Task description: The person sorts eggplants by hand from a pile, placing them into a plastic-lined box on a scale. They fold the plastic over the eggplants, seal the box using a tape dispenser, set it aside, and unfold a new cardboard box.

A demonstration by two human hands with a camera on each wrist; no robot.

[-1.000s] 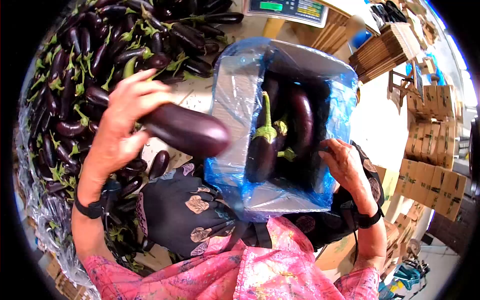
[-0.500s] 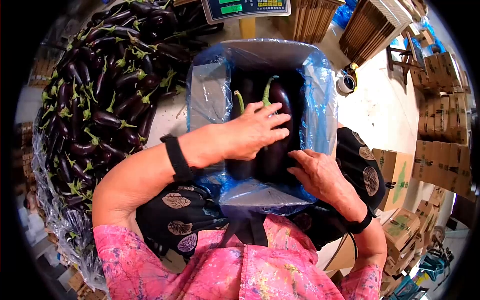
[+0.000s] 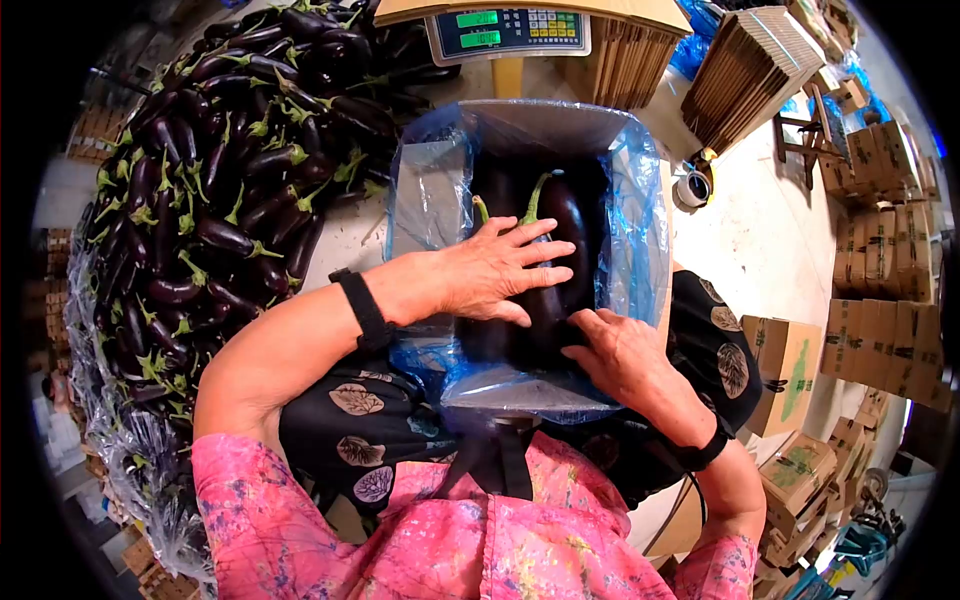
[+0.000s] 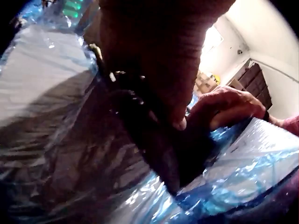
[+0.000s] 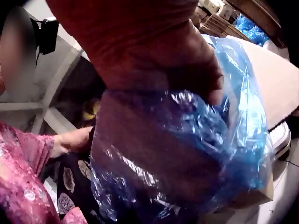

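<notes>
A cardboard box lined with blue plastic film (image 3: 430,165) sits at the person's lap, with large dark purple eggplants inside. The left hand (image 3: 500,270) lies palm down across them, its fingers spread. One glossy eggplant (image 3: 567,215) shows beyond the fingertips, near a green stem (image 3: 538,195); much of the eggplants is hidden by the hand. At the box's near right corner, the right hand (image 3: 628,362) reaches over the rim with loosely bent fingers pointing inside. In the right wrist view, this hand (image 5: 187,60) arches over the film-covered wall.
A big heap of eggplants (image 3: 270,160) lies to the left, edged by clear plastic sheeting (image 3: 140,470). Behind the box is a scale with a lit display (image 3: 510,32). Flattened cartons (image 3: 750,75) stand at back right; a roll of tape (image 3: 692,188) and stacked boxes (image 3: 880,250) are on the right.
One second ago the left hand held an eggplant left of the box; it has moved right and now rests on the eggplants inside. The right hand has shifted from the right rim toward the near corner.
</notes>
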